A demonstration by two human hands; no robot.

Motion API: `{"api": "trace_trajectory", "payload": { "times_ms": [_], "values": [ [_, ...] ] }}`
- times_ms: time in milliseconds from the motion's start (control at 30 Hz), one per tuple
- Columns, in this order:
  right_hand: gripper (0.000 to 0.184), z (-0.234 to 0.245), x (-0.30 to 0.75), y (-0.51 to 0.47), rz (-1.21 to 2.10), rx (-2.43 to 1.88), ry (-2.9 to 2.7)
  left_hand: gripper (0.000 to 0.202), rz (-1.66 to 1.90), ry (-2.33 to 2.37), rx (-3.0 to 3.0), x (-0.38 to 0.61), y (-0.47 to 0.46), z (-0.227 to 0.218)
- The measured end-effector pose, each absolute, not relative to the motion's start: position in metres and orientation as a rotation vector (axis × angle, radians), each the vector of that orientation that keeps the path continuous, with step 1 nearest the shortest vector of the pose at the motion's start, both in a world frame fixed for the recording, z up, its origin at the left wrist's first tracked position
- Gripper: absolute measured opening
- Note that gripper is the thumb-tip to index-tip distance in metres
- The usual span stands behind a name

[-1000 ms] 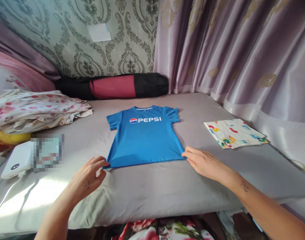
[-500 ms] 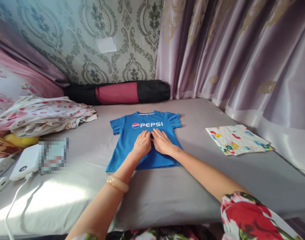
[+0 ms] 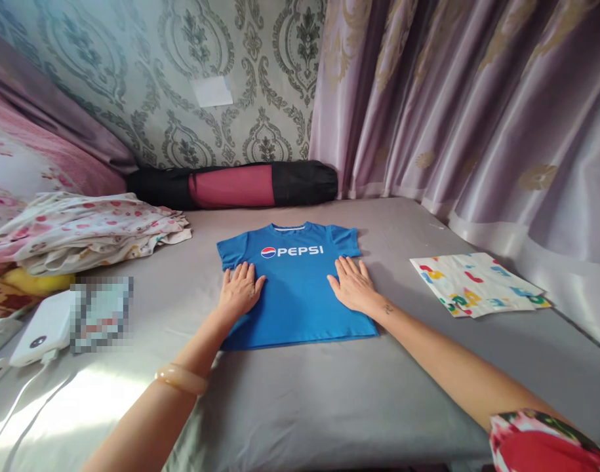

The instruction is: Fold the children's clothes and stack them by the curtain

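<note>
A blue short-sleeved T-shirt (image 3: pixel 300 301) with a white PEPSI print lies spread flat, its collar pointing away from me. My left hand (image 3: pixel 240 288) rests palm down on the shirt's left side edge, just below the left sleeve, fingers stretched out. On the opposite edge, my right hand (image 3: pixel 353 286) lies flat below the right sleeve with the thumb apart. Neither hand grips the cloth. The shirt's hem, nearest me, shows in full between my forearms.
The shirt is on a grey bed sheet (image 3: pixel 300 406). A folded white cloth with coloured shapes (image 3: pixel 477 282) lies right. At left are a crumpled patterned cloth (image 3: pixel 93 226), a white power bank (image 3: pixel 46 328) with a cable and a blurred item. A black and red rolled bag (image 3: pixel 231 185) lies behind.
My hands have slid apart from the middle of the shirt, the left one to the left edge and the right one to the right edge. The view has shifted slightly.
</note>
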State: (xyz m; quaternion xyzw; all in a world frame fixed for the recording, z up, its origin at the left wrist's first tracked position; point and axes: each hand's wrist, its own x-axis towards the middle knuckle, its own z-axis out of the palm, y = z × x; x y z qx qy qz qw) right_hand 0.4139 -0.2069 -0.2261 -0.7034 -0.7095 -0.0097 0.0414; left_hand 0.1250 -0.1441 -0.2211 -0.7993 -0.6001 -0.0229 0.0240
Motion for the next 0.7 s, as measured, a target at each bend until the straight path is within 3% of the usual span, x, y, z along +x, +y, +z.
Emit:
{"api": "trace_trajectory", "payload": {
  "times_ms": [200,467,700],
  "values": [
    [0.064,-0.217,0.378,-0.179,0.166,-2.045,-2.285,0.046,-0.145,-1.786,-2.54,0.16,-0.112,-0.21],
    [0.068,-0.23,0.379,-0.105,0.186,-2.124,-2.122,0.059,-0.339,-1.961,-2.486,0.182,-0.087,-0.241],
    [0.064,-0.227,0.41,-0.06,0.162,-2.291,-1.949,0.06,-0.325,-1.997,-2.412,0.183,-0.091,-0.239]
  ]
}}
